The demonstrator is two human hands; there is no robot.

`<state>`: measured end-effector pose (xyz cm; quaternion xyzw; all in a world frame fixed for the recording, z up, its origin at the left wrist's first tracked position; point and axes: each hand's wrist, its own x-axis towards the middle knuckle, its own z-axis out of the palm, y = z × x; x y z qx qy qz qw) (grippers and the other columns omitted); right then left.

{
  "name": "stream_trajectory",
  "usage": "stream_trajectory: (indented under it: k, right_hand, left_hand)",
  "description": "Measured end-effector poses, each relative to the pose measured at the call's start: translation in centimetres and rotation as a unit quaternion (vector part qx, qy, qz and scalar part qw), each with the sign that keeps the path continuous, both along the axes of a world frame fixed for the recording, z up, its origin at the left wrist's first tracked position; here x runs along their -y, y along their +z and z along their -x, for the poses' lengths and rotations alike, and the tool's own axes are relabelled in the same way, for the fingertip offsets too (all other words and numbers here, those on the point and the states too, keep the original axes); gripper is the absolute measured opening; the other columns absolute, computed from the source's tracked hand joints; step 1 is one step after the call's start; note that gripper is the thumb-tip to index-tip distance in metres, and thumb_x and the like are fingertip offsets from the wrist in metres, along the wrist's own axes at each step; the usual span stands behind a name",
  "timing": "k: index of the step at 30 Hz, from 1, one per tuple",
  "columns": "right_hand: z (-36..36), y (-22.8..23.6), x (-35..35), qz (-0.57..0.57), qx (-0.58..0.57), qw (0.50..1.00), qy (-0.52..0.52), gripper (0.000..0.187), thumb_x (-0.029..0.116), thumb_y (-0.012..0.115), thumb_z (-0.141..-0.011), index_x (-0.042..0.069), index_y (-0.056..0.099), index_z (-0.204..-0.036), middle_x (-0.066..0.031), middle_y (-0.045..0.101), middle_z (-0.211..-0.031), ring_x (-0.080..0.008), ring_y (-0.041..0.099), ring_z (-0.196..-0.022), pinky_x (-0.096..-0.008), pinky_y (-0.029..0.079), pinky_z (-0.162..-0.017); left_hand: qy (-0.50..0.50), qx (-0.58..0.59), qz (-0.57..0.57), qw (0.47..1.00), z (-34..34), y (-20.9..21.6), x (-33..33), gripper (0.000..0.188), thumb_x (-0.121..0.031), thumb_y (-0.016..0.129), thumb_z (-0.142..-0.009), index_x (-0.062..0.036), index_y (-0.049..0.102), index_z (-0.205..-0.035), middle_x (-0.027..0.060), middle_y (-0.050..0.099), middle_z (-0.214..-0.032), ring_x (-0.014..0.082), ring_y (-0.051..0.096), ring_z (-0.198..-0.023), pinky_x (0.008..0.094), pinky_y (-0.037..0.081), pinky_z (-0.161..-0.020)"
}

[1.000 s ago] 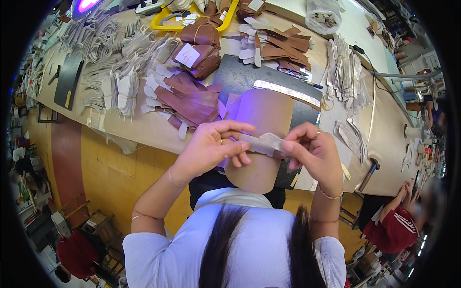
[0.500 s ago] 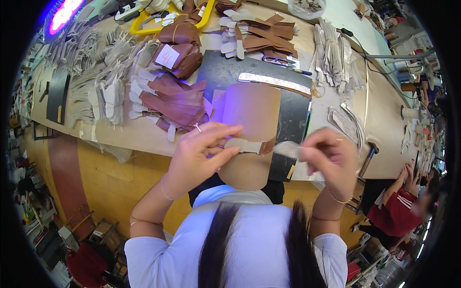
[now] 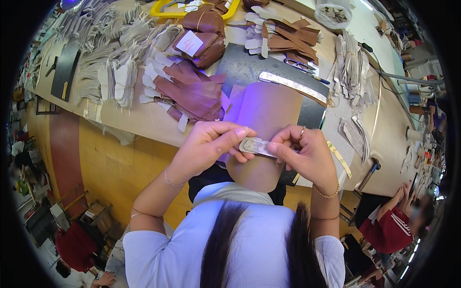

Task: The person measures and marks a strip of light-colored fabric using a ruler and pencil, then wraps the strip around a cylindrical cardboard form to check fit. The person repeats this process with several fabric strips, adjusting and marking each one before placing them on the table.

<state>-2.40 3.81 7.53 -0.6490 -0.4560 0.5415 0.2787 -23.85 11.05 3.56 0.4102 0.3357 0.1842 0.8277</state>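
Observation:
Over a tan, rounded work form [image 3: 272, 108] my two hands meet at a pale grey, round-ended strip [image 3: 259, 146]. My left hand [image 3: 216, 144] pinches its rounded end between thumb and fingertips. My right hand [image 3: 303, 152] grips the other end, with the thumb on top. The pale piece appears to lie over another strip, whose brown part is hidden by the right hand. Left of the form is a fanned pile of brown leather strips [image 3: 192, 91] with pale ends.
Bundles of pale strips [image 3: 115, 81] cover the table's left. A dark board [image 3: 240, 62] lies under the form, with a metal ruler [image 3: 292, 86] on it. Scissors [image 3: 300, 65], more brown strips [image 3: 288, 36] and a yellow tray [image 3: 165, 13] stand farther back. A hammer [image 3: 370, 174] rests at the right edge.
My right hand has moved left, bringing its pale piece onto the strip held by my left hand. The hands are now close together. The whole view has shifted slightly.

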Motion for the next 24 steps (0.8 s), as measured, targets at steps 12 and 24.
stream_trajectory:
  k: [12, 24]
  right_hand:
    - [0.6, 0.1, 0.0, -0.001, 0.047, 0.999, -0.010, 0.019, 0.017, 0.072, -0.085, -0.002, 0.069, -0.083, -0.0072, 0.066, -0.063, -0.0094, 0.063, -0.056, -0.0239, 0.048, -0.054]
    - [1.2, 0.0, 0.1, -0.003, 0.032, 0.999, -0.039, 0.014, 0.010, 0.074, -0.084, -0.002, 0.067, -0.082, -0.0010, 0.062, -0.064, -0.0037, 0.056, -0.056, -0.0179, 0.043, -0.049]
  left_hand:
    - [-0.020, -0.033, 0.029, 0.999, 0.5, 0.1, 0.4, 0.031, 0.002, 0.063, -0.090, 0.0097, 0.060, -0.120, 0.0179, 0.069, -0.101, 0.0177, 0.070, -0.086, 0.0268, 0.057, -0.078]
    - [0.001, -0.007, -0.007, 1.000, 0.6, 0.0, 1.0, 0.033, 0.003, 0.063, -0.090, 0.0088, 0.060, -0.122, 0.0155, 0.069, -0.103, 0.0161, 0.069, -0.091, 0.0253, 0.056, -0.081]
